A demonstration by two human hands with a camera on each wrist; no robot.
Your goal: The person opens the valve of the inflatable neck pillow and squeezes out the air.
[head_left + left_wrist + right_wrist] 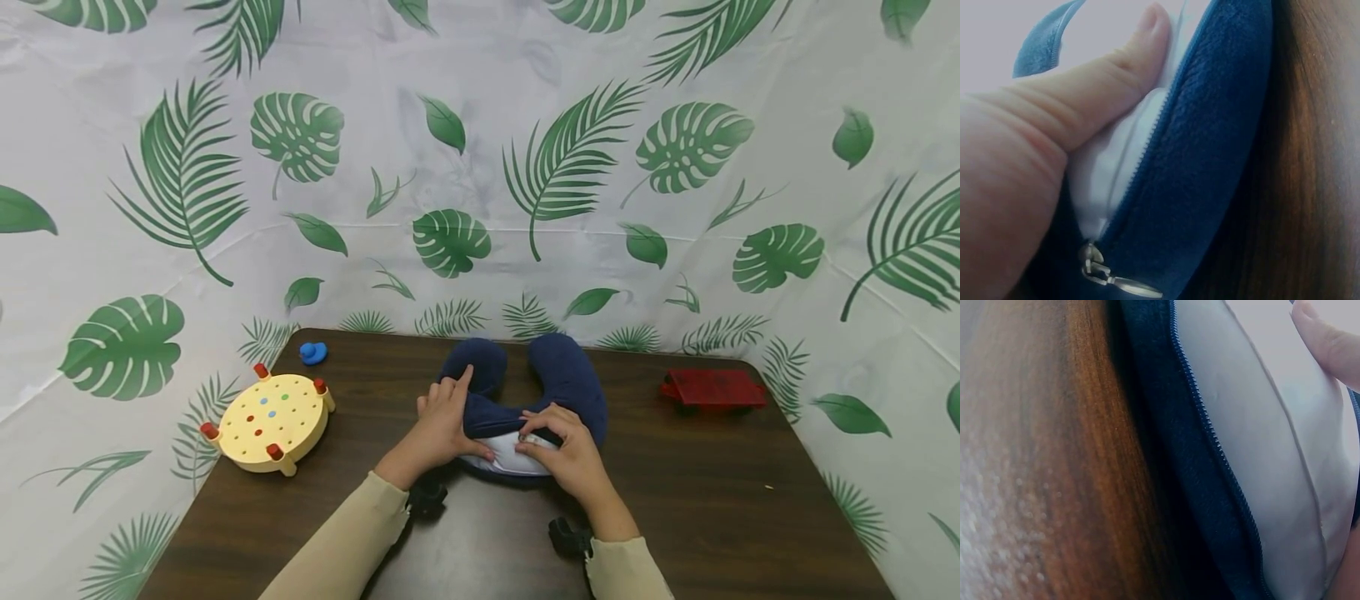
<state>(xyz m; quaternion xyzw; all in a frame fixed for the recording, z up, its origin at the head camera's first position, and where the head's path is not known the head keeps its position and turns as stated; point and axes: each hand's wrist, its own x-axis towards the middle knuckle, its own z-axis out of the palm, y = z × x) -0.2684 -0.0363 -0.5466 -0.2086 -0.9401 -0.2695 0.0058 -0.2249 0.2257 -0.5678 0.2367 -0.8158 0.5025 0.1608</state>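
Neck pillow (558, 379), navy and U-shaped, is lying on the dark table (712, 492) directly under both hands, its zipper (1147, 147) gaping over the white inner cushion (1260, 444). The left hand (442, 421) is gripping the pillow's near arm, thumb pressing into the white fabric beside the zipper pull (1113, 278). The right hand (566, 450) is curling over the opening's other end, pinching cover and lining. Working the cushion well likely means keeping the fabric clear of the zipper teeth while easing evenly from both ends. Fingertips of the right hand are mostly hidden under the cover, and how far the zipper is running open is hard to judge.
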